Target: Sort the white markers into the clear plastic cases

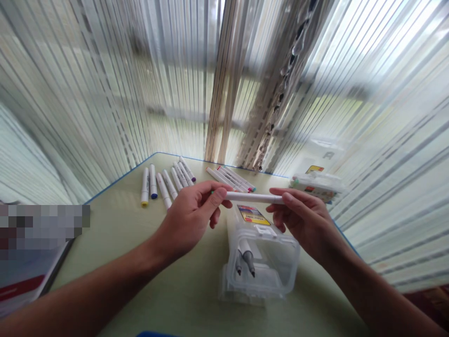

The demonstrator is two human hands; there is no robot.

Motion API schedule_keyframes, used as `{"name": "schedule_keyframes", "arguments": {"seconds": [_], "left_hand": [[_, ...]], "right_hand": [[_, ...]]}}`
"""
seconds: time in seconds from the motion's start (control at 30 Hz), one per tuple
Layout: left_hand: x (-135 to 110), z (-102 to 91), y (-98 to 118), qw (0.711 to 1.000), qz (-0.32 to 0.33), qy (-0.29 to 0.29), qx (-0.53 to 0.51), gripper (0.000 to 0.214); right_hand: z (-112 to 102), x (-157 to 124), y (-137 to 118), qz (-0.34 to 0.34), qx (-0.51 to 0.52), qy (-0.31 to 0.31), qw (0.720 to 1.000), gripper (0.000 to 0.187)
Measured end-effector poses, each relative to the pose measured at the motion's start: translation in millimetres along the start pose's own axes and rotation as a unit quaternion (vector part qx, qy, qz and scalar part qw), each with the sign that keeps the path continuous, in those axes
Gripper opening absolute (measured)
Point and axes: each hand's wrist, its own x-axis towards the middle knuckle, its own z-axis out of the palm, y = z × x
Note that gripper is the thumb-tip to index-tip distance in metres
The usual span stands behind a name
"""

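Between my two hands a white marker (253, 197) lies level above the table. My left hand (196, 206) pinches its left end, where a bit of green shows. Its right end is gripped between the thumb and fingers of my right hand (305, 215). Just below is a clear plastic box (294, 267) lying on its side, its open mouth facing me and a yellow-and-blue label on top. Inside it are two markers (247, 255) with grey tips. Behind my hands several white markers (170, 182) lie in a loose row, and another group (233, 178) has pink, red and green ends.
At the back right stands a second clear box (317, 185) with its lid up. A blue edge runs round the pale green table (115, 234), with string curtains (182, 84) hanging behind it. A book-like item (31, 276) with a red band sits at the left.
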Motion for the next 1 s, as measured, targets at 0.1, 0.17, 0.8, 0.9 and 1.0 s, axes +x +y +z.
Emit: {"name": "schedule_keyframes", "arguments": {"seconds": [0.1,0.17,0.8,0.9,1.0], "left_hand": [[1.6,-0.3,-2.1,0.999,-0.007,0.003,-0.042,0.033],[2.1,-0.6,-3.0,0.998,-0.012,0.005,-0.063,0.033],[-0.8,-1.1,-0.8,1.0,-0.015,-0.027,0.001,0.029],[-1.6,-1.1,-0.1,0.999,-0.012,-0.027,0.019,0.029],[-2.2,-1.0,0.9,0.999,-0.002,-0.026,0.039,0.027]], "right_hand": [[0.9,0.5,-1.5,0.007,0.019,0.0,1.0,0.021],[1.0,0.8,-2.5,0.013,0.028,-0.003,1.0,0.023],[0.1,2.0,0.4,0.001,-0.021,0.005,1.0,0.018],[0.1,1.4,1.1,-0.008,-0.039,0.012,0.999,0.018],[0.7,0.3,1.3,-0.023,-0.066,0.02,0.997,0.018]]}}
